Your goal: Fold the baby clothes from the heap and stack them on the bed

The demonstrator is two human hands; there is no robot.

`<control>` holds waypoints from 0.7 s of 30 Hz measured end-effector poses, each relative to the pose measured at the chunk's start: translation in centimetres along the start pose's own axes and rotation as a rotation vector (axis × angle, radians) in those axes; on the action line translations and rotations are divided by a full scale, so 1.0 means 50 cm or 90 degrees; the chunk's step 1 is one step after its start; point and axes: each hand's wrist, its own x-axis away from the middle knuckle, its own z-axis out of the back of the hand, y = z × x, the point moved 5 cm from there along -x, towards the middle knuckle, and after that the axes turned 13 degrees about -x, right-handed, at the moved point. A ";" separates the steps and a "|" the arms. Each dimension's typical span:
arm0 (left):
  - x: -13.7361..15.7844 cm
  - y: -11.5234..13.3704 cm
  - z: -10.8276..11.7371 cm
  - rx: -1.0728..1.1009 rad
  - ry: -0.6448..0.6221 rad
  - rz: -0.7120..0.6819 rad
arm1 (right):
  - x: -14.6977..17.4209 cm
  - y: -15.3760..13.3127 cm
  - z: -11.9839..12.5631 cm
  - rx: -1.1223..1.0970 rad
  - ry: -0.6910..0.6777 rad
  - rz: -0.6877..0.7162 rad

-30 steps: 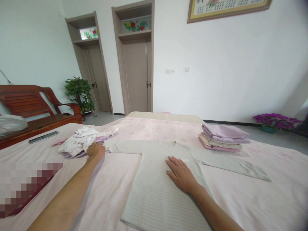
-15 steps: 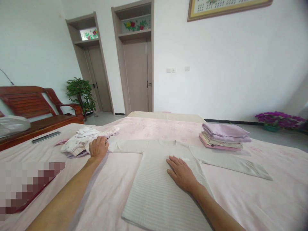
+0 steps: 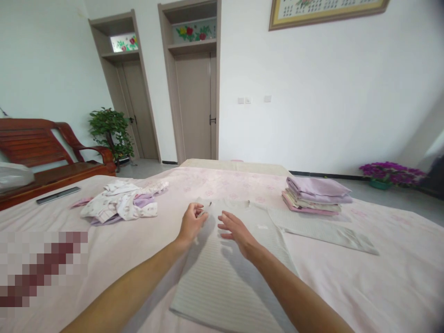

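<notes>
A pale grey-green striped long-sleeved shirt [image 3: 232, 277] lies spread on the bed, its collar away from me. My left hand [image 3: 192, 222] is over the shirt's left shoulder, fingers curled in a pinch on the left sleeve, which is brought inward; the fingers partly hide the cloth. Facing it, my right hand [image 3: 237, 231] hovers above the chest, open and with fingers apart, its shadow on the fabric. Out to the right the other sleeve [image 3: 329, 235] stretches flat.
Crumpled printed clothes [image 3: 120, 203] lie at the left, with a phone [image 3: 58, 195] beyond them. A stack of folded clothes [image 3: 315, 196] stands at the right. All rest on a pink bed sheet [image 3: 391, 268]. A wooden bench [image 3: 45, 148] borders the far left.
My left hand has moved right, from beside the crumpled clothes to the shirt's shoulder, bringing the left sleeve inward. My right hand has lifted off the chest and shifted slightly left.
</notes>
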 end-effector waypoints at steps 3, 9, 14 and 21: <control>0.045 0.039 -0.056 0.210 -0.155 0.009 | -0.023 0.007 -0.057 -0.136 0.043 -0.012; 0.097 0.020 0.019 0.061 -0.265 -0.004 | -0.074 0.025 0.004 -0.146 0.278 0.016; 0.173 -0.042 0.138 -0.333 -0.305 -0.032 | -0.112 -0.047 0.090 -0.153 0.281 0.068; 0.247 -0.048 0.138 -0.438 -0.372 -0.027 | -0.143 -0.170 0.169 -0.157 0.293 0.134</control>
